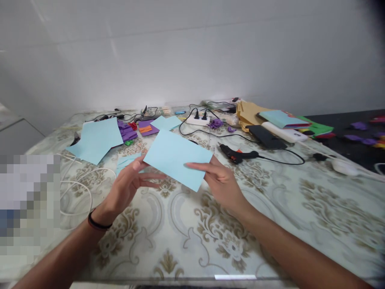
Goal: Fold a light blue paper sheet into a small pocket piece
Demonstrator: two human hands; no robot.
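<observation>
A light blue sheet of paper [177, 156] is held up slantwise over the middle of the table. My right hand [222, 180] pinches its right side, with the index finger lying across the front and the other fingers behind. At the sheet's left corner is my left hand [129, 182], thumb near the edge and the other fingers stretched out below; its thumb and index finger appear to grip that corner. Light blue paper strips [129, 161] lie on the table behind my left hand. A black band circles my left wrist.
A black glue gun [237, 153] lies right of the sheet, its cord curling rightward. Farther back are a white power strip [198, 119], purple paper strips [128, 130] and a large blue sheet [99, 138]. Coloured paper [284, 119] is stacked at the right by a black phone-like slab [266, 137].
</observation>
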